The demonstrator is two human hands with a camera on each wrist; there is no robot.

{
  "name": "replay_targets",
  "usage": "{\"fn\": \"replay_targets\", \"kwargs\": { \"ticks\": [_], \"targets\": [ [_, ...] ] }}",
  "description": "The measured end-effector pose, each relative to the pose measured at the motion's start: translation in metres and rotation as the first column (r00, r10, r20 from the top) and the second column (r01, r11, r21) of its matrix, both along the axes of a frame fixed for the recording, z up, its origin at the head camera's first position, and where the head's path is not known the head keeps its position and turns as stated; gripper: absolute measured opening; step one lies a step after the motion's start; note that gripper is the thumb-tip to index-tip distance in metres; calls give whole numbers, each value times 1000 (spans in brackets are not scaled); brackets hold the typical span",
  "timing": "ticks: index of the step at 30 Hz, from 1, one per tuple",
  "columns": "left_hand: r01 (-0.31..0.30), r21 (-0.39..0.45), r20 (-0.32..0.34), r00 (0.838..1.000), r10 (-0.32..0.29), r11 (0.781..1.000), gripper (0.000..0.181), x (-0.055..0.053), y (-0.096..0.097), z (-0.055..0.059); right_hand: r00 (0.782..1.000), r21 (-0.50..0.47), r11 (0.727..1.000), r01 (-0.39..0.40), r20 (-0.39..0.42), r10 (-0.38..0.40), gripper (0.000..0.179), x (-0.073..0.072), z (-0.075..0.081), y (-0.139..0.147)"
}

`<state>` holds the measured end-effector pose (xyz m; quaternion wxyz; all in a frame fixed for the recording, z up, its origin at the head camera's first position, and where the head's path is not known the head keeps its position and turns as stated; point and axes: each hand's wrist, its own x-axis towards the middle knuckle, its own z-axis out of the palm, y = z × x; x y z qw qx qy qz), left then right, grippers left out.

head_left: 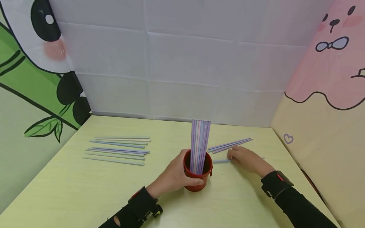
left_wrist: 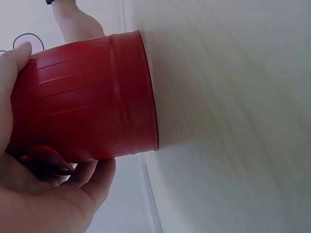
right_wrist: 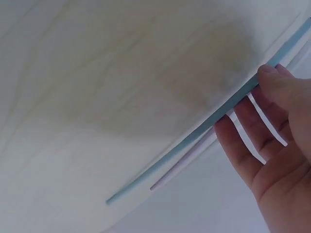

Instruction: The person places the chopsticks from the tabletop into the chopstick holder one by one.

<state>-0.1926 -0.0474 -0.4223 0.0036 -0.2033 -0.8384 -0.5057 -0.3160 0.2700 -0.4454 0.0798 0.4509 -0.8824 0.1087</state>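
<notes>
My left hand grips a red metal bucket standing upright on the table, with fingers and thumb round its side. A bundle of pastel chopsticks in purple, pink and blue stands in the bucket. To the right of the bucket, my right hand pinches a light blue chopstick between thumb and fingers, low over the table. In the head view that hand covers the chopstick's middle. Just beyond it lie a few purple and blue chopsticks; a pale purple one shows behind in the right wrist view.
Several more chopsticks lie in a loose row on the left of the pale wooden table. A white sheet closes off the back, and a cartoon-printed panel borders the right side.
</notes>
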Motion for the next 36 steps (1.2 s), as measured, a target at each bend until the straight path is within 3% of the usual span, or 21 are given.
{"fn": "replay_targets", "kwargs": {
  "ticks": [3, 7, 13, 17, 21, 25, 28, 31, 34, 36],
  "targets": [
    [4, 3, 11, 1000, -4, 1000, 96, 0, 0, 0, 999, -44, 999, 4, -35, -6, 20, 1, 10, 0],
    [11, 8, 16, 1000, -12, 1000, 95, 0, 0, 1, 996, -156, 988, 18, -82, -32, 23, 4, 37, -5],
    [10, 9, 15, 1000, -11, 1000, 95, 1, 0, 2, 985, -333, 941, 55, -139, -107, 23, 15, 83, -19],
    [10, 9, 11, 1000, -10, 1000, 95, 1, 0, 2, 980, -473, 880, 51, -145, -134, 22, 27, 108, -29],
    [13, 12, 9, 1000, -13, 1000, 96, 1, 0, 2, 986, -605, 795, 44, -104, -133, 20, 43, 129, -41],
    [16, 14, 8, 1000, -17, 1000, 96, -1, 2, 0, 998, -723, 690, 43, -4, -67, 19, 66, 155, -55],
    [12, 5, 7, 1000, -12, 1000, 97, -2, 3, -1, 998, -777, 628, 54, 64, -7, 18, 83, 173, -65],
    [5, -4, 9, 1000, -5, 1000, 97, -3, 4, -2, 990, -806, 586, 79, 132, 48, 18, 92, 182, -72],
    [2, -9, 8, 1000, -2, 1000, 97, -4, 5, -3, 973, -828, 551, 103, 200, 118, 17, 90, 182, -76],
    [2, -12, 7, 1000, -2, 1000, 97, -5, 6, -4, 962, -828, 548, 117, 231, 143, 17, 92, 182, -79]
  ]
}}
